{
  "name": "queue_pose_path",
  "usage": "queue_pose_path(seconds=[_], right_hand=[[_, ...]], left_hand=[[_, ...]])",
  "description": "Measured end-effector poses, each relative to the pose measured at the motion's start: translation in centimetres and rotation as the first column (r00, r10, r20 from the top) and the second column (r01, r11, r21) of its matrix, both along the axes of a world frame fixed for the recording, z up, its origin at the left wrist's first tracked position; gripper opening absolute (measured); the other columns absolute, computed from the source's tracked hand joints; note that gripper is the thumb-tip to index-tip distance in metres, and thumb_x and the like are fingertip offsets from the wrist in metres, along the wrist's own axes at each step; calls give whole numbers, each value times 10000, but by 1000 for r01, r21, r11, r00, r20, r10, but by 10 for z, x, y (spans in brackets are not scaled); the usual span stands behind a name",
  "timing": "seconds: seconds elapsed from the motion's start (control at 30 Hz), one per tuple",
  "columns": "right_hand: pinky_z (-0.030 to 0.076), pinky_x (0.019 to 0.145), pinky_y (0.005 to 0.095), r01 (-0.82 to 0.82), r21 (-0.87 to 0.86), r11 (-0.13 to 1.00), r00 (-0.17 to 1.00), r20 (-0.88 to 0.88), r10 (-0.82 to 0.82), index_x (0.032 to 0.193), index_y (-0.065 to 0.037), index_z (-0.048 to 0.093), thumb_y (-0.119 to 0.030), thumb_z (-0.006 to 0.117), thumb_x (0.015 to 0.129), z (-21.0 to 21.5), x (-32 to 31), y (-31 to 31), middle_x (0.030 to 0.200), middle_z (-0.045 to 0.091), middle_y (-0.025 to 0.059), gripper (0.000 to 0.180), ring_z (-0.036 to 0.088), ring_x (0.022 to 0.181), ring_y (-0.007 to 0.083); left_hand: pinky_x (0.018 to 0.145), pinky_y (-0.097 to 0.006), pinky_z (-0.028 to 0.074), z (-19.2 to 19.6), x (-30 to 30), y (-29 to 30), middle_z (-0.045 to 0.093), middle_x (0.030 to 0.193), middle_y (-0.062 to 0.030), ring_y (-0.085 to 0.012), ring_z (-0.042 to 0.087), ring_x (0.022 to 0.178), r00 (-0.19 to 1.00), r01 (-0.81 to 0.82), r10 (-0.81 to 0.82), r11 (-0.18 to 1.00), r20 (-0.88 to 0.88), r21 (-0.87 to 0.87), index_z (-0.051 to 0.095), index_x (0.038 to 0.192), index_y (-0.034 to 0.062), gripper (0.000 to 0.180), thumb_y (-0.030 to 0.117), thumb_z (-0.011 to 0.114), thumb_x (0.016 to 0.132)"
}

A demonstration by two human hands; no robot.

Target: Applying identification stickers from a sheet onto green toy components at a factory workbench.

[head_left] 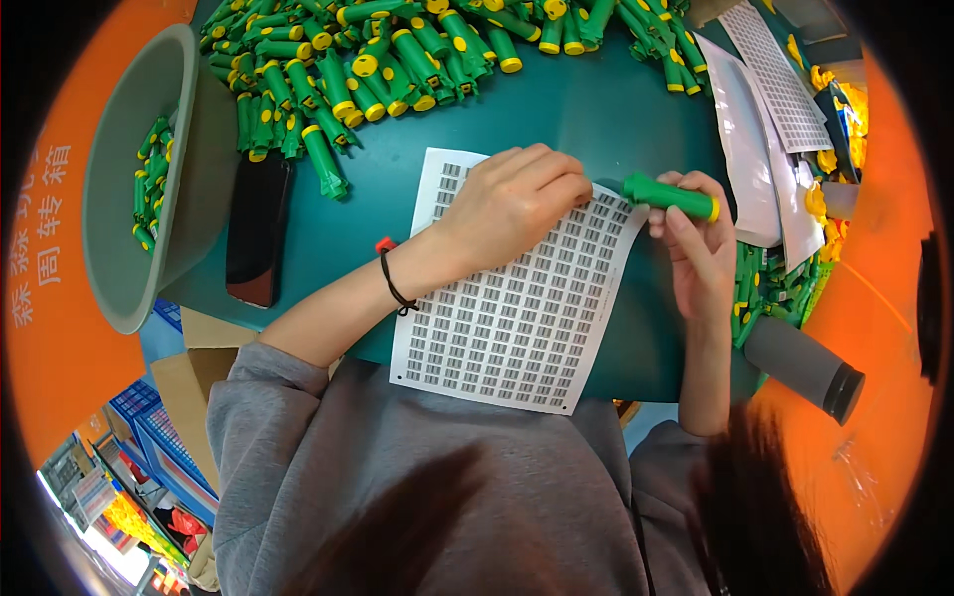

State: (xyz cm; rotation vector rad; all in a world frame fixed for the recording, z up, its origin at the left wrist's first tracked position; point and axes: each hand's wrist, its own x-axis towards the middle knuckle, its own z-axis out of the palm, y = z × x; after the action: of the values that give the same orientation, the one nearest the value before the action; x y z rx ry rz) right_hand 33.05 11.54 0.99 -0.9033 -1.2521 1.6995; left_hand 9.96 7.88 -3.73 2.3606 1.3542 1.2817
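Held by my right hand is a green plastic tube with a yellow end, lying level between thumb and fingers at the sheet's upper right corner. My left hand rests over the upper part of a white label sheet printed with rows of small dark marks. Its thumb and fingers are pinched together near the sheet's right edge, close to the tube. Whatever sits between those fingertips is too small or hidden to tell. Part of the sheet is covered by the left hand and wrist.
A heap of green tubes covers the table's far side. At left stand a grey-green tub with more tubes and a black phone. White papers and a dark grey bottle are at right.
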Motion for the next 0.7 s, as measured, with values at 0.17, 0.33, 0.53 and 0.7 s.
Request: queue_pose_path(seconds=[0.17, 0.33, 0.53, 0.7], right_hand=[[509, 860, 284, 30, -31, 999, 998, -52, -31, 1251, -7, 498, 27, 589, 943, -6, 4, -10, 1236, 559, 161, 323, 603, 944, 155], [502, 905, 305, -8, 250, 968, 999, 54, -6, 1259, 31, 530, 87, 621, 905, -9, -11, -19, 1234, 566, 160, 370, 606, 1008, 175], [522, 996, 346, 11, 256, 967, 999, -53, 3, 1179, 61, 606, 138, 685, 847, -6, -18, -32, 1207, 597, 141, 351, 623, 1102, 221], [580, 932, 337, -55, 437, 898, 997, 70, 27, 1174, 55, 630, 119, 735, 809, -11, -17, -31, 1214, 604, 139, 385, 644, 1081, 213]], left_hand=[[712, -285, 528, 20, -5, -2, 663, 910, -37, -173, 660, 776, 942, 31, 114, 907, 315, -420, 692, 914, 45, 54, 68, 701, 866], [822, -250, 522, 73, -13, -10, 689, 1003, -83, -114, 650, 919, 746, 301, 226, 725, 626, -620, 693, 941, -15, 63, 13, 705, 885], [859, -284, 517, 94, -3, -19, 708, 1011, -91, -149, 663, 923, 914, 229, 10, 812, 405, -536, 696, 939, -18, 88, 17, 722, 862], [866, -295, 514, 94, 0, -20, 720, 949, -86, -161, 673, 915, 928, 231, -12, 800, 371, -554, 699, 946, -27, 105, 40, 718, 866]])
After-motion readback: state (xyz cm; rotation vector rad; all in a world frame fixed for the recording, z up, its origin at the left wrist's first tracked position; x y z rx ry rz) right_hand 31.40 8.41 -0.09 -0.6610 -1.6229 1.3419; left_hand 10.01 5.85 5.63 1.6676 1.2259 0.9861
